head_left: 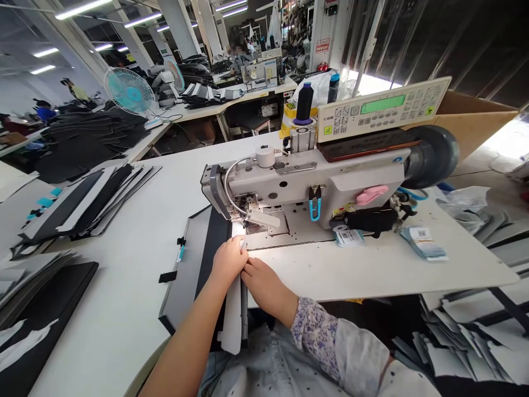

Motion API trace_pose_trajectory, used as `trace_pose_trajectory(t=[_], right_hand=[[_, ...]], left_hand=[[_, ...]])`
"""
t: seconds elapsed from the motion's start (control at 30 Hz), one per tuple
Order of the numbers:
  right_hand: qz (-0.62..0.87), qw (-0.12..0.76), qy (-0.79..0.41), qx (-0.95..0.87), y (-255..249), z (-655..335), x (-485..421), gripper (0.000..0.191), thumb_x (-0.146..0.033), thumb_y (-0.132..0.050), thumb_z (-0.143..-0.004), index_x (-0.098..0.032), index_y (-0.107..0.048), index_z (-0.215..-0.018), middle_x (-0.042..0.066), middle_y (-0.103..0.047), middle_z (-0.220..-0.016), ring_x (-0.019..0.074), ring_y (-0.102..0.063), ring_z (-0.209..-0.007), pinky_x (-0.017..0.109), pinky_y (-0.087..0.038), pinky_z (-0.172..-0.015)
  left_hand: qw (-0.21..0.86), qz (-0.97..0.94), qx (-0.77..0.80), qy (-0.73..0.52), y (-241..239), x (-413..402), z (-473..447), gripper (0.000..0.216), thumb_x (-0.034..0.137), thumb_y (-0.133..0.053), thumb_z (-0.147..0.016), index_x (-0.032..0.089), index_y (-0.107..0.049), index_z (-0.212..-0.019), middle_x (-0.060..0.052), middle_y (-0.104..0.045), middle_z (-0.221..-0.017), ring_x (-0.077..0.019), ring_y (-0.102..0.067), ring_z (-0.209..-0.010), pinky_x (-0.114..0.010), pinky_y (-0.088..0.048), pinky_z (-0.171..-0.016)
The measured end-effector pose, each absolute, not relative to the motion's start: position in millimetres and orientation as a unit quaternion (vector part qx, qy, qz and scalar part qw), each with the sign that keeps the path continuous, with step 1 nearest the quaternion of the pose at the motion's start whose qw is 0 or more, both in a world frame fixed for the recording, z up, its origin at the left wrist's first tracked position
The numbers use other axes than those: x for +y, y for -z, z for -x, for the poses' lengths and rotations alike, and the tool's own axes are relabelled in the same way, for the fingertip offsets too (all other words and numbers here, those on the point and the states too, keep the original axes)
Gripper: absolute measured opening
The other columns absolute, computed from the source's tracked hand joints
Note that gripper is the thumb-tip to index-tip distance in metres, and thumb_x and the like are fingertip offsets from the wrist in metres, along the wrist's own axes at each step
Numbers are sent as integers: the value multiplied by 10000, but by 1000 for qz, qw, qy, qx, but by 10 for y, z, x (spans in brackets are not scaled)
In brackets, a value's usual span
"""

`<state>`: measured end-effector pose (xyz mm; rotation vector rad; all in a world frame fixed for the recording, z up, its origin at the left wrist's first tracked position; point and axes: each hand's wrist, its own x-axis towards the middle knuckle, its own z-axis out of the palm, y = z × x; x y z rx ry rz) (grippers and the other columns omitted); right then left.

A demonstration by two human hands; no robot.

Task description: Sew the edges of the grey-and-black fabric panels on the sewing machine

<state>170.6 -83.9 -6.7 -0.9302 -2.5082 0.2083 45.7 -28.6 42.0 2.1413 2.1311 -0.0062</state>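
Note:
A grey and black fabric panel [182, 292] lies on the table, its far end under the head of a sewing machine [297, 179]. Along its right side runs a folded white strip [232, 314], which hangs toward my lap. My left hand [229, 258] is closed on this edge just in front of the lit needle area, fingers curled over it. Right beside it, my right hand [266, 286] pinches the same edge from the right, its fingertips partly hidden. The two hands touch. A black tab [167, 277] and a small blue tag stick out from the panel's left side.
Stacked panels [82, 204] lie to the left. Blue-handled thread snips [314, 203] hang on the machine, below its control panel [384, 107]. Label bundles [424, 243] lie at right; cut pieces [458, 342] sit below the table edge. Fans and people are farther back.

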Motion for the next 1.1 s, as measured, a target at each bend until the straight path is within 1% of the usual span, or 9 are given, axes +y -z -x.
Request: trace_pose_trajectory(t=[0.23,0.4,0.57,0.63,0.77,0.87,0.93,1.0,1.1], right_hand=[[320,219,-59,-920,56,-1719,-919,174,-91,-536,-864,-121,-617,-1015,110,-621,-1069,247,-518,-1108,410,-410,-1031],[289,232,-78,-925,41,-1822,-1196,152,-149,-559,-879,-130,-625,-1015,101,-608,-1121,256,-480,-1170,403,-356,-1080],[283,228,-101,-926,14,-1820,-1188,229,-139,-572,-874,-107,-599,-1099,107,-613,-1103,238,-490,-1127,398,-339,-1082],[290,226,-106,-924,12,-1779,-1094,237,-127,-579,-866,-103,-591,-1101,111,-610,-1102,232,-495,-1109,401,-338,-1074],[308,217,-82,-923,49,-1682,-888,207,-109,-544,-879,-88,-587,-1080,108,-607,-1032,225,-521,-990,411,-377,-1009],[318,205,-57,-924,60,-1642,-758,200,-80,-512,-879,-88,-587,-1064,109,-597,-1002,220,-516,-910,391,-431,-891],[325,196,-53,-924,46,-1640,-686,168,-55,-515,-863,-108,-601,-996,99,-592,-956,218,-508,-887,370,-442,-831],[340,193,-59,-919,22,-1650,-623,148,-47,-531,-846,-125,-607,-946,91,-587,-935,219,-499,-891,358,-442,-812],[364,199,-77,-906,-4,-1667,-532,170,-55,-552,-834,-134,-608,-973,91,-583,-970,221,-488,-915,353,-437,-826]], left_hand=[[46,-719,694,-5,-415,-173,-454,437,131,-460,-783,194,-569,-1201,-65,-664,-1087,-214,-608,-1011,-302,-427,-879],[55,-734,677,12,-412,-329,-391,433,133,-436,-795,209,-563,-1201,-60,-664,-1066,-211,-611,-980,-307,-436,-830],[48,-735,677,19,-421,-296,-378,429,130,-426,-797,206,-568,-1195,-62,-668,-1064,-212,-611,-979,-304,-435,-829],[53,-731,680,23,-433,-204,-390,430,137,-435,-797,206,-567,-1201,-66,-666,-1083,-215,-609,-994,-305,-431,-839],[80,-724,684,34,-509,-82,-384,451,152,-456,-787,223,-548,-1222,-66,-654,-1128,-221,-600,-1018,-300,-426,-813],[129,-716,683,53,-595,-142,-317,445,143,-462,-769,245,-558,-1191,-45,-665,-1064,-207,-613,-960,-278,-421,-733],[164,-713,679,55,-623,-251,-255,403,148,-466,-777,253,-575,-1151,-30,-666,-1019,-190,-619,-925,-261,-416,-704],[183,-716,673,31,-599,-380,-207,358,157,-467,-803,250,-586,-1127,-25,-660,-1031,-175,-615,-939,-249,-421,-727],[164,-716,678,-21,-480,-525,-200,328,145,-449,-839,235,-589,-1122,-35,-640,-1088,-166,-600,-990,-246,-429,-786]])
